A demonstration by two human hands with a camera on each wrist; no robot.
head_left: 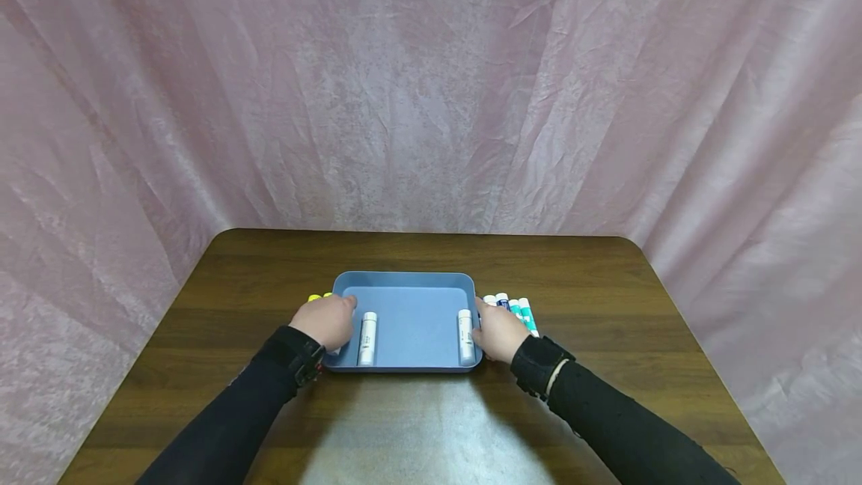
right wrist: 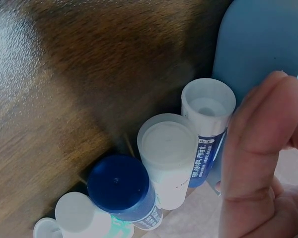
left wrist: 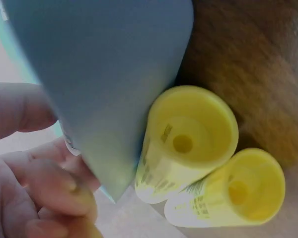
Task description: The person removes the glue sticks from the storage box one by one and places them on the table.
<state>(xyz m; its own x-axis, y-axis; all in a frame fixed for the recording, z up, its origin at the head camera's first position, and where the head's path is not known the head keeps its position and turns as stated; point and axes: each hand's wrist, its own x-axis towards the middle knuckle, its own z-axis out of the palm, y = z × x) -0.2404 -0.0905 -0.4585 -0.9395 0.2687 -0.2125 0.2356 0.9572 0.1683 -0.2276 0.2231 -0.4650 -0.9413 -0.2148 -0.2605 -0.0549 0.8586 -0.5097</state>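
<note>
A shallow blue tray [head_left: 417, 320] lies on the table, with a white glue stick [head_left: 367, 339] towards its left and another white glue stick [head_left: 466, 337] along its right wall. My left hand [head_left: 328, 322] reaches over the tray's left wall. Its fingers [left wrist: 54, 188] curl around a further white tube, mostly hidden under the hand. At the right wall, my right hand [head_left: 501, 331] has its fingertips right beside the glue stick there. One finger [right wrist: 258, 148] of it extends over the tray wall.
Two yellow glue sticks [left wrist: 193, 129] lie against the tray's outer left side. Along the right side is a row of several glue sticks: one with a blue label [right wrist: 206, 144], a white one [right wrist: 169, 158], a blue-ended one [right wrist: 120, 183] and teal ones [head_left: 527, 313]. A pink curtain [head_left: 431, 96] hangs behind the table.
</note>
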